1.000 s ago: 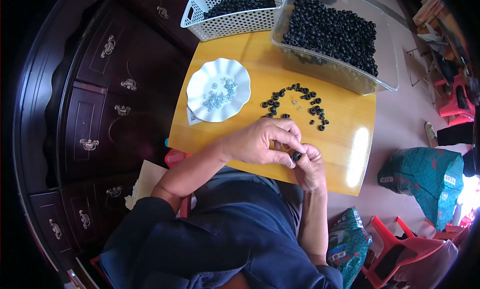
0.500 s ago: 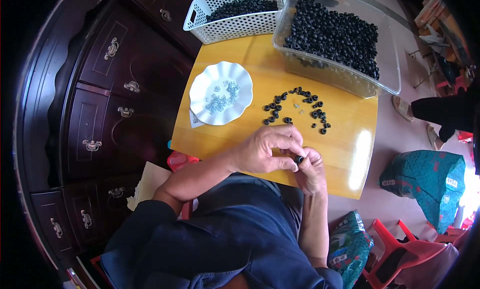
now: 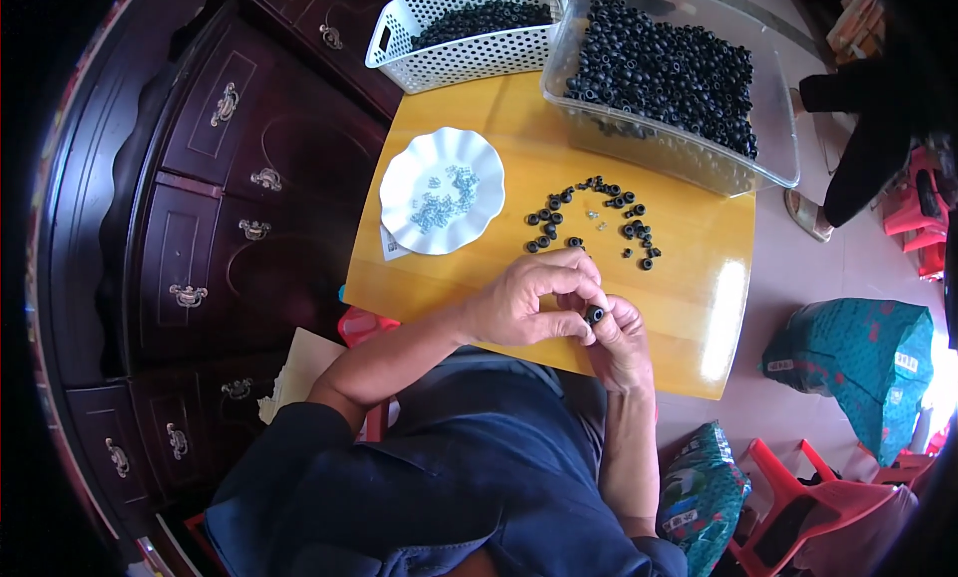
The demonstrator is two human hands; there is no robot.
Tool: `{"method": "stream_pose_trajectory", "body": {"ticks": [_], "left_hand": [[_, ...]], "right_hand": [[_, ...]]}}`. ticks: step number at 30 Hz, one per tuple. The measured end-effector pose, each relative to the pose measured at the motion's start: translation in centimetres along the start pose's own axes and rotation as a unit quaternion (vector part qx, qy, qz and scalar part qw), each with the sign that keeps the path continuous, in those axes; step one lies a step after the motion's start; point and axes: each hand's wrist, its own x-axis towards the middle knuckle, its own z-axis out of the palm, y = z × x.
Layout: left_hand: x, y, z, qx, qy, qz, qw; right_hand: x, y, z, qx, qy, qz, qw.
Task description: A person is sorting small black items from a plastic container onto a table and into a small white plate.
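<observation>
My left hand (image 3: 539,296) and my right hand (image 3: 623,340) meet above the near edge of the table. Pinched between their fingertips is a small round black plastic part (image 3: 595,315) with a hole in its face. Just beyond my fingers, several loose black parts (image 3: 551,218) lie in a rough arc on the wood, some ring-shaped and some smaller. A few tiny silvery pieces (image 3: 593,215) rest inside that arc. To the left stands a white scalloped plate (image 3: 399,193) holding a pile of small silvery bits that look like springs.
A clear plastic bin (image 3: 659,143) full of black parts stands at the table's far right, beside a white perforated basket (image 3: 469,68) of more. Dark wooden drawers (image 3: 200,238) line the left. Teal bags (image 3: 848,368) and a red stool (image 3: 798,497) are right; a person's legs (image 3: 858,158) show beyond.
The black part has tilted slightly between my fingertips, showing more of its hole. My hands stay almost in place. The other person's legs have shifted at the upper right.
</observation>
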Motion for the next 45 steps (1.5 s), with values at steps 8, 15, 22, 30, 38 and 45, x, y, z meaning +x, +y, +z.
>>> {"method": "stream_pose_trajectory", "body": {"ticks": [8, 15, 22, 30, 38, 45], "left_hand": [[0.4, 0.1, 0.4, 0.051, 0.003, 0.016, 0.999], [0.6, 0.5, 0.4, 0.052, -0.001, 0.013, 0.999], [0.7, 0.5, 0.7, 0.048, 0.012, -0.006, 0.999], [0.5, 0.3, 1.0, -0.013, 0.035, 0.006, 0.999], [0.5, 1.1, 1.4, -0.056, 0.036, 0.030, 0.997], [0.6, 1.1, 1.1, -0.056, 0.037, 0.034, 0.997]], "right_hand": [[0.0, 0.1, 0.1, 0.039, 0.005, -0.012, 0.999], [0.1, 0.3, 0.0, 0.066, -0.013, -0.009, 0.998], [0.2, 0.2, -0.2, 0.059, -0.007, -0.018, 0.998], [-0.3, 0.0, 0.2, 0.088, -0.015, -0.014, 0.996], [-0.6, -0.6, 0.1, 0.060, -0.082, -0.031, 0.994], [-0.3, -0.5, 0.4, 0.033, -0.073, -0.044, 0.996]]}}
